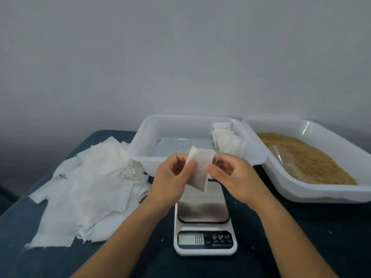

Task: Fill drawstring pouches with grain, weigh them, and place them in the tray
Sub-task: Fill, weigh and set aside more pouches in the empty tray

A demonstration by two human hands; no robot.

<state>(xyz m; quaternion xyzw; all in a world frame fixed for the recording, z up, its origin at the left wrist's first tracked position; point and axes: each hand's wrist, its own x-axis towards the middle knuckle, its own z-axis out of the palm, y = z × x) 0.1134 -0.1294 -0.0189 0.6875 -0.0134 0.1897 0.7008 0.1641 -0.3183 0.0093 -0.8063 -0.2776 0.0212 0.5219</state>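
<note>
Both hands, left hand (170, 177) and right hand (232, 173), pinch an empty pouch (198, 169) above the scale (203, 217), likely to open its mouth for filling.

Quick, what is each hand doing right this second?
Left hand: pinching the left edge of a white pouch above the scale.
Right hand: pinching the same pouch's right edge, by the drawstring.

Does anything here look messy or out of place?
Slightly. Loose grains lie scattered on the floor of the pouch tray, and white specks dot the dark table near the scale.
</note>
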